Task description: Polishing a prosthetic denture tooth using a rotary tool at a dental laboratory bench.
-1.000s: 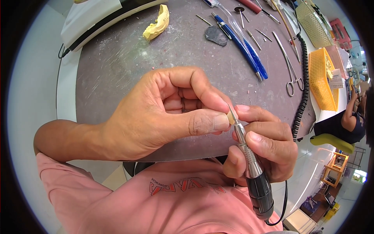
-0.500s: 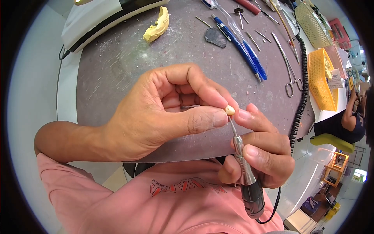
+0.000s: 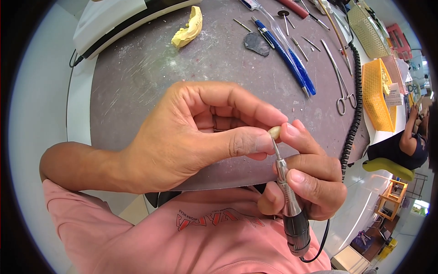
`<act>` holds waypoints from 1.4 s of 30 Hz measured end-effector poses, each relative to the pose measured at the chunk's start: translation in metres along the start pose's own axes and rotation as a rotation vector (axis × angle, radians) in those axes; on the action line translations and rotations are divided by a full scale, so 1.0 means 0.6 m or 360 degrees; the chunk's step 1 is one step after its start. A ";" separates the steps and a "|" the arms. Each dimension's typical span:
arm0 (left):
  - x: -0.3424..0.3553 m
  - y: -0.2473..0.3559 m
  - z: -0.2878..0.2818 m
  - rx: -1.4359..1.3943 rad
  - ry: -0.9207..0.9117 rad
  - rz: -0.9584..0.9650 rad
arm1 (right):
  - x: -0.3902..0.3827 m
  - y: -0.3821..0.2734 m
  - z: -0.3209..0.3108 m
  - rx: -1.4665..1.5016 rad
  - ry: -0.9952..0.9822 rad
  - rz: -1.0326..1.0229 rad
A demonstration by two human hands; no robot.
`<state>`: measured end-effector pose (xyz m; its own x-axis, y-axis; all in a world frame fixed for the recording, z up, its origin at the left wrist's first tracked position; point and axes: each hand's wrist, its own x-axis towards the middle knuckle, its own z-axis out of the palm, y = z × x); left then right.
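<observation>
Between the thumb and index finger of my left hand (image 3: 200, 132) is a small cream dental crown (image 3: 275, 132), partly covered by the fingertips. My right hand (image 3: 315, 178) wraps round a silver and black dental handpiece (image 3: 292, 205), which points up and slightly left. Its thin bur (image 3: 276, 150) meets the crown's lower side, or comes very near it. A fingertip of my right hand rests against the crown's right side. A black cord leaves the handpiece's lower end.
A yellow plaster dental model (image 3: 189, 29) stands on the dusty grey bench mat (image 3: 137, 100). Beyond my hands lie a blue pen (image 3: 283, 52), a toothbrush (image 3: 269, 18), metal burs and scissor-like forceps (image 3: 339, 75). A coiled black cord (image 3: 353, 118) and yellow basket (image 3: 376, 96) are at right; a person sits beyond.
My left fingers have shifted slightly right and turned the crown, so its hollow no longer shows. The right hand keeps its grip on the handpiece. The whole view has shifted a little.
</observation>
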<state>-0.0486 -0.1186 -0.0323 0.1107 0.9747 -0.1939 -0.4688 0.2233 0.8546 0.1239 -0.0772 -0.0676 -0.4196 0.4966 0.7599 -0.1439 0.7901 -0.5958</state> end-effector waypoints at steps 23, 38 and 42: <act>0.003 -0.007 -0.004 0.0040 0.0006 0.0066 | 0.002 0.012 0.015 -0.0046 0.0182 -0.0001; 0.001 -0.009 -0.004 -0.0064 0.0022 0.0051 | -0.004 0.004 0.006 0.0047 0.0094 -0.0053; 0.001 -0.011 -0.005 0.0031 -0.0023 0.0104 | 0.002 -0.002 0.005 0.0042 0.0023 -0.0012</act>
<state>-0.0479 -0.1193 -0.0396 0.0929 0.9870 -0.1308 -0.4585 0.1590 0.8744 0.1210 -0.0789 -0.0666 -0.4052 0.4961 0.7679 -0.1704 0.7842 -0.5966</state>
